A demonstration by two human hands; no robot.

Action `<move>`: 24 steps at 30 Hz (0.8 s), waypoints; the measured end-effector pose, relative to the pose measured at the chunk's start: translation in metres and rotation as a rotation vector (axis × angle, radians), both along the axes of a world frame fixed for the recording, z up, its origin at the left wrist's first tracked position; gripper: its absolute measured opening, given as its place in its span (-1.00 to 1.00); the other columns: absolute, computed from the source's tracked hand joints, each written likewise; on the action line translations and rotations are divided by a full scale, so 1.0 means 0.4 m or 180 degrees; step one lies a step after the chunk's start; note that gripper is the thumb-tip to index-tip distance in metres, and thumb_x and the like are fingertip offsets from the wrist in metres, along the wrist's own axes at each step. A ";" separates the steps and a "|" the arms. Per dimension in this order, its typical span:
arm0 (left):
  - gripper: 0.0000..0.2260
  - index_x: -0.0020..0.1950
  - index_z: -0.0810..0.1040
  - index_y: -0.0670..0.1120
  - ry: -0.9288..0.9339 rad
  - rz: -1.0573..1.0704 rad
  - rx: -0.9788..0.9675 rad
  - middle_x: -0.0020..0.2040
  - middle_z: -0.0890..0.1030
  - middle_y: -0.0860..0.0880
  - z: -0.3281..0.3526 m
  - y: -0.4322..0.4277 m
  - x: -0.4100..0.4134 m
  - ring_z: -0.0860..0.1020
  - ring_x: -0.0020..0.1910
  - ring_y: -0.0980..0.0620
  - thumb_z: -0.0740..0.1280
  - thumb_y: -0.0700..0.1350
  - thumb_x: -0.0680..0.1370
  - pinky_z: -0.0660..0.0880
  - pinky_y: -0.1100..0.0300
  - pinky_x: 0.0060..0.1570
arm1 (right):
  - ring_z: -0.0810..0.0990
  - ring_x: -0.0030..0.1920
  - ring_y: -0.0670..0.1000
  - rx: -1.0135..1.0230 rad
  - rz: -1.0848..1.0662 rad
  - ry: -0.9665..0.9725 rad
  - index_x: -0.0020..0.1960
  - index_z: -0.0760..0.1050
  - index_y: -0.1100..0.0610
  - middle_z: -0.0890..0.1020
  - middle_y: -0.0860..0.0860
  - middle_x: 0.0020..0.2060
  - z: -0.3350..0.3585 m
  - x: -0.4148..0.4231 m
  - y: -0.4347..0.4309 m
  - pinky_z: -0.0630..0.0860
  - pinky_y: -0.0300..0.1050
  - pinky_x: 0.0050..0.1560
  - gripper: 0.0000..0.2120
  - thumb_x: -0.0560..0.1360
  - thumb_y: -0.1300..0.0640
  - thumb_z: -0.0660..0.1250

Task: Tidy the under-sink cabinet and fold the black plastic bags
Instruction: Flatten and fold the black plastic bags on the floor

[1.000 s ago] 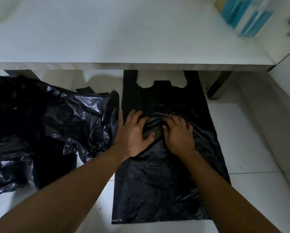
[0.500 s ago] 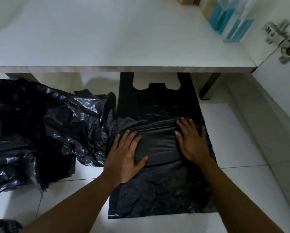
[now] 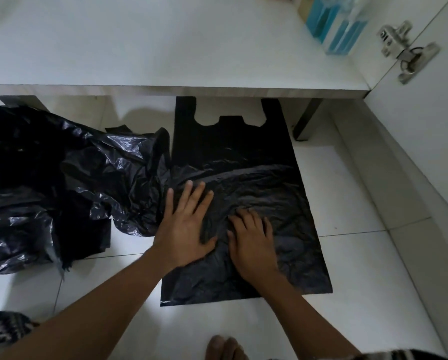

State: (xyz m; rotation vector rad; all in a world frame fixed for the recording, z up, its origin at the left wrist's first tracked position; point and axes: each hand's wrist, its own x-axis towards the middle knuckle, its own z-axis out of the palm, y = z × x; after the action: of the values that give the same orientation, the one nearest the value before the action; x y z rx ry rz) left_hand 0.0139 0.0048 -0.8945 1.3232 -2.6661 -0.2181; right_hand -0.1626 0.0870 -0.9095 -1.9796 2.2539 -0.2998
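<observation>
Both left hand (image 3: 183, 229) and right hand (image 3: 252, 242) press spread flat on the black plastic bag (image 3: 230, 149); uneven strokes may bunch its slick film.

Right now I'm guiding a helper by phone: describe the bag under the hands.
In front of the white cabinet base, on the tiled floor, a black vest-style carrier bag lies spread out, both handles reaching under the cabinet. The left hand and right hand press on it. Unlike the crumpled glossy heap of black bags beside it, it lies flat.
</observation>
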 end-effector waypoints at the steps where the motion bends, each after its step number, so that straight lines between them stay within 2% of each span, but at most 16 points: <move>1: -0.15 0.61 0.22 -0.07 0.0051 -0.0009 -0.0074 0.63 0.16 -0.10 -0.007 0.032 -0.002 -0.03 0.63 -0.13 0.25 0.33 0.41 -0.03 -0.33 0.52 | 0.35 0.42 0.05 -0.0026 -0.0006 0.0028 0.36 0.43 -0.02 0.43 -0.02 0.38 -0.009 -0.005 0.003 0.21 0.18 0.43 -0.64 0.62 -0.04 0.09; 4: -0.26 0.57 0.31 -0.05 0.0082 0.0117 0.0058 0.59 0.26 -0.08 -0.046 0.119 -0.002 0.08 0.62 -0.12 0.19 0.35 0.51 0.04 -0.29 0.51 | 0.32 0.45 0.05 -0.0056 0.0062 -0.0007 0.38 0.41 -0.01 0.42 -0.01 0.40 -0.015 -0.015 0.007 0.11 0.15 0.47 -0.64 0.63 -0.03 0.09; 8: -0.28 0.59 0.26 -0.01 -0.0021 0.0261 0.0186 0.61 0.22 -0.03 -0.065 0.137 0.007 0.06 0.62 -0.08 0.09 0.39 0.56 0.03 -0.25 0.53 | 0.29 0.48 0.06 -0.0014 0.0132 -0.0048 0.39 0.40 -0.01 0.39 0.01 0.43 -0.005 -0.074 0.022 0.13 0.24 0.47 -0.59 0.62 -0.13 0.08; 10: -0.28 0.60 0.23 -0.01 0.0014 0.0244 0.0214 0.62 0.18 -0.02 -0.055 0.135 0.005 0.03 0.63 -0.07 0.07 0.40 0.57 0.01 -0.24 0.54 | 0.27 0.48 0.07 -0.0024 -0.0195 -0.0019 0.41 0.37 -0.01 0.37 0.02 0.44 0.001 -0.168 0.036 0.15 0.28 0.46 -0.54 0.62 -0.17 0.03; 14: -0.27 0.60 0.23 0.02 0.0106 0.0294 0.0424 0.62 0.18 0.00 -0.046 0.133 0.004 0.02 0.63 -0.05 0.08 0.41 0.54 -0.04 -0.21 0.55 | 0.36 0.39 0.12 0.0095 -0.0952 0.0026 0.38 0.39 0.00 0.44 0.05 0.38 0.032 -0.343 0.055 0.27 0.28 0.37 -0.50 0.60 -0.19 -0.07; 18: -0.20 0.61 0.12 0.09 0.0165 0.0291 0.0927 0.63 0.09 0.07 -0.003 0.098 0.002 -0.06 0.62 0.01 0.21 0.42 0.47 -0.16 -0.13 0.57 | 0.39 0.25 0.17 0.0072 -0.1123 0.0064 0.23 0.49 0.07 0.52 0.09 0.22 0.079 -0.331 -0.016 0.30 0.23 0.24 -0.57 0.63 -0.15 0.00; 19: -0.19 0.62 0.09 0.09 0.0278 0.0353 0.1062 0.63 0.10 0.06 0.014 0.088 0.000 -0.02 0.61 0.02 0.26 0.39 0.48 -0.12 -0.11 0.58 | 0.40 0.23 0.18 0.0016 -0.1089 -0.0026 0.23 0.50 0.07 0.52 0.10 0.20 0.095 -0.306 -0.048 0.30 0.21 0.22 -0.62 0.63 -0.12 0.05; 21: -0.23 0.62 0.12 0.07 0.0926 0.0618 0.1135 0.59 0.22 0.02 0.052 0.072 -0.001 0.14 0.57 0.01 0.34 0.29 0.50 0.05 -0.06 0.57 | 0.40 0.24 0.18 -0.0039 -0.0814 -0.0260 0.23 0.51 0.04 0.51 0.10 0.21 0.126 -0.237 -0.121 0.29 0.20 0.23 -0.70 0.63 -0.07 0.14; 24: -0.41 0.49 0.37 0.04 0.1864 0.1326 0.0681 0.39 0.46 0.02 0.097 0.056 0.018 0.38 0.39 0.02 0.41 0.16 0.51 0.32 0.01 0.43 | 0.44 0.24 0.15 -0.0122 -0.0235 -0.0871 0.23 0.53 0.05 0.52 0.08 0.19 0.160 -0.099 -0.233 0.39 0.16 0.28 -0.72 0.61 -0.05 0.22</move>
State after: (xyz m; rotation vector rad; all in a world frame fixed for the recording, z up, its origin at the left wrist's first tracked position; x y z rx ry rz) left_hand 0.0210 0.0271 -0.8556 1.5419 -1.8849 -0.7214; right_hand -0.2022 -0.0062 -0.8455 -1.7510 2.1627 -0.5870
